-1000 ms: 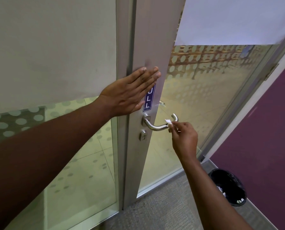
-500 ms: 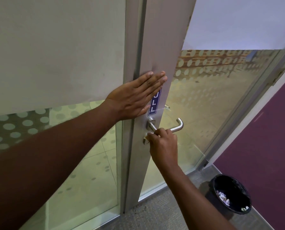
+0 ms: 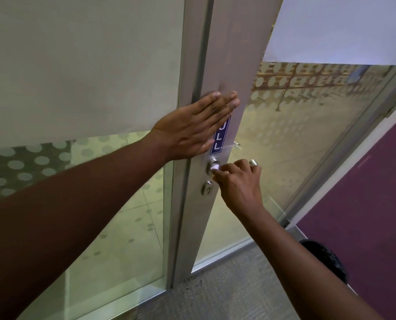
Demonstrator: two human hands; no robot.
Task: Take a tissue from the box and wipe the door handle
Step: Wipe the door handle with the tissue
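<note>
1. here, the left hand point(image 3: 190, 130) lies flat and spread on the metal door frame point(image 3: 236, 54), fingers straight, gripping nothing; its edge covers the top of a blue "pull" sign point(image 3: 219, 140).
2. the right hand point(image 3: 237, 183) is curled over the door handle point(image 3: 253, 162), which sits just below the sign; only the lever's rounded tip and the round base point(image 3: 212, 163) show past the fingers.
3. a small white tissue point(image 3: 215, 167) is pinched in the right fingertips and pressed against the handle near its base; most of it is hidden, so its full shape cannot be told.
4. a keyhole point(image 3: 207, 188) sits just under the handle, left of the right wrist.
5. a black bin point(image 3: 328, 259) stands on the grey carpet point(image 3: 227, 294) at lower right, partly behind the right forearm, near a purple wall point(image 3: 365, 204).
</note>
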